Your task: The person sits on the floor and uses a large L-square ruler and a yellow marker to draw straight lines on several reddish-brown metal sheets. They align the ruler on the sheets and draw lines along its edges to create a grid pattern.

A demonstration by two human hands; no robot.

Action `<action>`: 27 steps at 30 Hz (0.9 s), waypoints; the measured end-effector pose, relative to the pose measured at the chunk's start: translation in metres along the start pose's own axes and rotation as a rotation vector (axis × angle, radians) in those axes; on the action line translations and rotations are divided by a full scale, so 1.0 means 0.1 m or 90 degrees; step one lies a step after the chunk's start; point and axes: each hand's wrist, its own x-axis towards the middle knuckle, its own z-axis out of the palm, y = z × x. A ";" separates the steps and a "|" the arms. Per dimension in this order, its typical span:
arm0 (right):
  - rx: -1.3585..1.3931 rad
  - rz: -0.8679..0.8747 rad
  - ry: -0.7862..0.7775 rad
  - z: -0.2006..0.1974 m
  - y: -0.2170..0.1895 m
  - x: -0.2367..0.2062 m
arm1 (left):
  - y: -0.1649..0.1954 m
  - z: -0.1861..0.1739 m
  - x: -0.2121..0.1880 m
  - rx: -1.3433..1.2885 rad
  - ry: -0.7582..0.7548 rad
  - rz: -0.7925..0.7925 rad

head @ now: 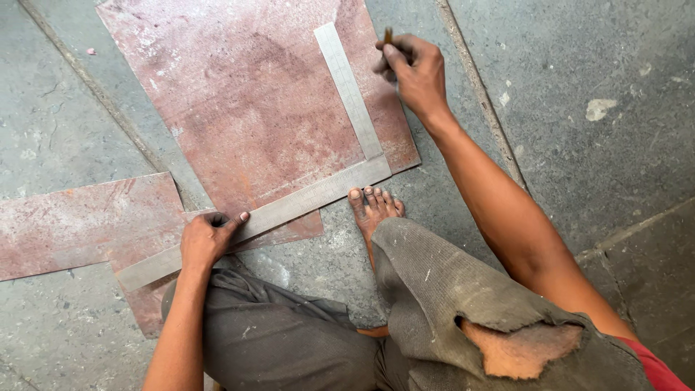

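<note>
A large reddish-brown metal sheet [246, 94] lies flat on the grey stone floor. A steel L-shaped square [318, 192] rests on it, one arm running along the sheet's near edge, the other up its right side. My left hand [206, 239] presses down on the long arm of the square near its left end. My right hand [413, 69] is beside the top of the short arm, pinching a small brown marking tool [388, 35] whose tip meets the sheet. My bare foot [373, 210] stands just below the square's corner.
A second rusty sheet piece [79, 224] lies at the left, partly under the square's long arm. Floor joints run diagonally at upper left and right of the sheet. My knees in grey torn trousers [434, 289] fill the bottom of the view.
</note>
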 end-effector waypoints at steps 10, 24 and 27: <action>-0.444 -0.225 -0.052 0.44 0.11 0.52 | 0.07 -0.04 -0.02 -0.017 -0.046 -0.077; -0.415 -0.128 -0.179 -0.14 0.18 -1.64 | 0.07 -0.02 0.06 0.014 -0.054 -0.084; -0.437 -0.145 -0.193 -0.27 0.21 -1.83 | 0.01 0.01 0.08 0.025 -0.010 -0.035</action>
